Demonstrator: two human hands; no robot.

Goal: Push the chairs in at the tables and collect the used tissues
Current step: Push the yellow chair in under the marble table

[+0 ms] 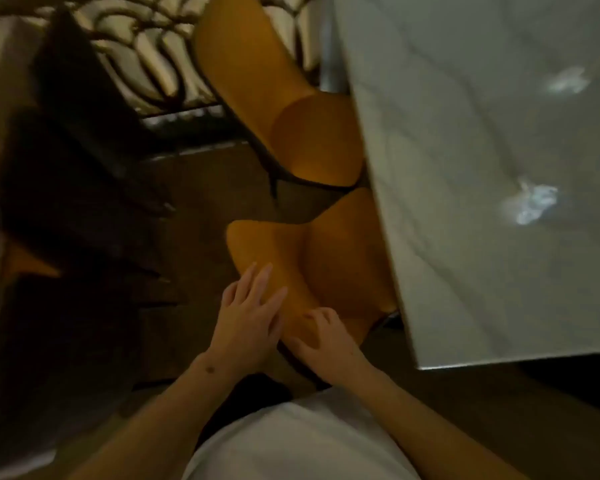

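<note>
Two hands lay on the near chair's [326,271] curved orange back — left hand [248,320] flat with fingers spread, right hand [321,341] curled over its edge. Its smooth seat sat partly under the marble-veined tabletop [465,168], where two crumpled white tissues [530,206] rested — blurred.
</note>
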